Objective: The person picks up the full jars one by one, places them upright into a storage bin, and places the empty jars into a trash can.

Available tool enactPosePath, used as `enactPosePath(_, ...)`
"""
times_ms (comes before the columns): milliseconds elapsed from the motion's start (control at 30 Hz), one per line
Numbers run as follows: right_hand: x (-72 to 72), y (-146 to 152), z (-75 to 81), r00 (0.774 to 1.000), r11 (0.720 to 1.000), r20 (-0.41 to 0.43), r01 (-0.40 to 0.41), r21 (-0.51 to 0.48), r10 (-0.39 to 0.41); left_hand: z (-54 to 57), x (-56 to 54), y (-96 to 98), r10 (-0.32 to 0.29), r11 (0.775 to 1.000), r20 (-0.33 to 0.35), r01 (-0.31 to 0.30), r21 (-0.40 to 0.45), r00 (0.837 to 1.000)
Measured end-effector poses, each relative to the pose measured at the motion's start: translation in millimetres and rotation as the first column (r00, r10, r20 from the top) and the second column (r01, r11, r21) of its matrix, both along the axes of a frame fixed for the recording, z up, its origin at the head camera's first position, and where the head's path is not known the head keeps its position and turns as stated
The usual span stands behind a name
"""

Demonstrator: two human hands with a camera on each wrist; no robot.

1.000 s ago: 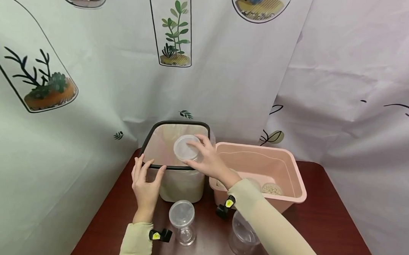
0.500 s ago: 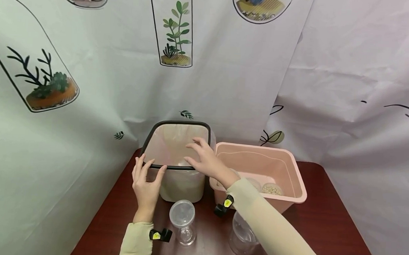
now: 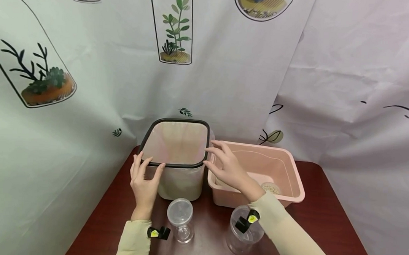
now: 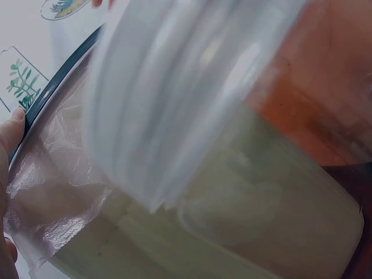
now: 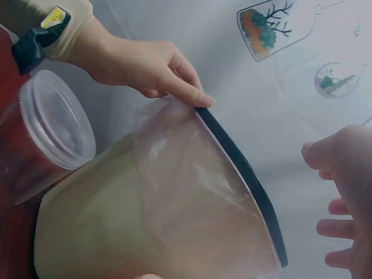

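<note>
My left hand [image 3: 144,187] grips the black rim of a trash can [image 3: 183,181] at its front left corner, thumb on the front edge. A clear liner bag [image 5: 168,168] hangs over the can's side in the right wrist view. My right hand [image 3: 231,170] is in the air right of the can, over the left side of a pink plastic tub [image 3: 296,184]. Its fingers are spread apart and hold nothing. In front of the can stands a clear jar with a whitish lid [image 3: 180,212], large and blurred in the left wrist view.
A second clear jar [image 3: 242,239] stands on the dark red table [image 3: 327,224] at front right, partly behind the right wrist. Inside the tub lies a small round container of pale beans [image 3: 271,188]. A printed white curtain [image 3: 220,86] hangs close behind.
My right hand let go of a round clear container over the trash can, and it is out of sight. That hand then moved right, towards the tub. The left hand stays at the rim.
</note>
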State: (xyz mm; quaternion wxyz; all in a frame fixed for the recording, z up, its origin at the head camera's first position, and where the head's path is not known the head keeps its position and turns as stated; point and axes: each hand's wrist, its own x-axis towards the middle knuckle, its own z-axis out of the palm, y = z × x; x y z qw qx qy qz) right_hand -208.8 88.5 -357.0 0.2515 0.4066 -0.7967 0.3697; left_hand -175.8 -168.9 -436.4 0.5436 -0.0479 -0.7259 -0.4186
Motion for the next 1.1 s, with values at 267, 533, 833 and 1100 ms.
enactPosePath(267,22.7,7,-12.8,0.996,0.996,-0.048,-0.075,-0.046,0.072,0.2,0.5,-1.7,0.008,1.000,0.015,-0.008,0.005,1.000)
enactPosePath(533,50.7,-7,-36.7,0.994,0.994,-0.058,-0.093,0.066,0.097,3.1,0.4,-1.8,0.004,1.000,0.021,-0.004,-0.001,1.000)
enactPosePath(833,75.5,-18,-65.8,0.986,0.979,0.004,-0.163,0.123,0.164,1.8,1.9,-2.7,0.007,1.000,0.035,-0.006,-0.009,0.999)
enactPosePath(1100,85.6,-25,-81.7,0.982,0.969,0.057,-0.189,0.160,0.183,2.0,1.5,-1.6,-0.003,1.000,0.038,0.002,0.013,0.999)
